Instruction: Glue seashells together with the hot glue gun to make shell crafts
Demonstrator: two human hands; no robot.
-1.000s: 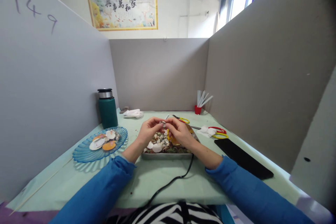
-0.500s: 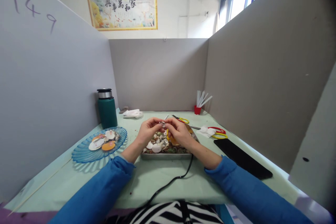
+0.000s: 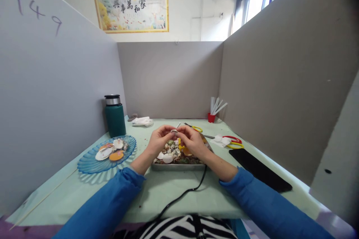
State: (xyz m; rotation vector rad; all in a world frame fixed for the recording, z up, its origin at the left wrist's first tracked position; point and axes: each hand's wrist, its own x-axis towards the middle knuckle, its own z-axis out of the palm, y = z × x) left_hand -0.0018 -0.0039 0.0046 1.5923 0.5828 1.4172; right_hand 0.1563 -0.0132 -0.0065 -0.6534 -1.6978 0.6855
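Whitish piece (image 3: 174,131), probably shell, is pinched by left hand (image 3: 157,140) and right hand (image 3: 193,142) toward the tray's (image 3: 179,167) far edge; I judge it light, brittle, best held by rim.

One bare left hand (image 3: 157,141) and one bare right hand (image 3: 194,142) make two, with one small pale piece (image 3: 174,131) between them; one shallow metal tray (image 3: 178,167) bears dozens of small mixed seashells (image 3: 171,152), too heaped to count; one blue fluted plate (image 3: 87,164) carries at least two white fan-shaped shells (image 3: 103,153) and two orange ones (image 3: 116,155); there are two scissor-like tools with coloured looped handles (image 3: 237,144), one dark green bottle with a black lid (image 3: 114,120), one small red cup (image 3: 211,118) of at least four white rods (image 3: 221,108), one flat black slab (image 3: 259,169), one black cord (image 3: 183,195) and one thin pale stick (image 3: 42,199)
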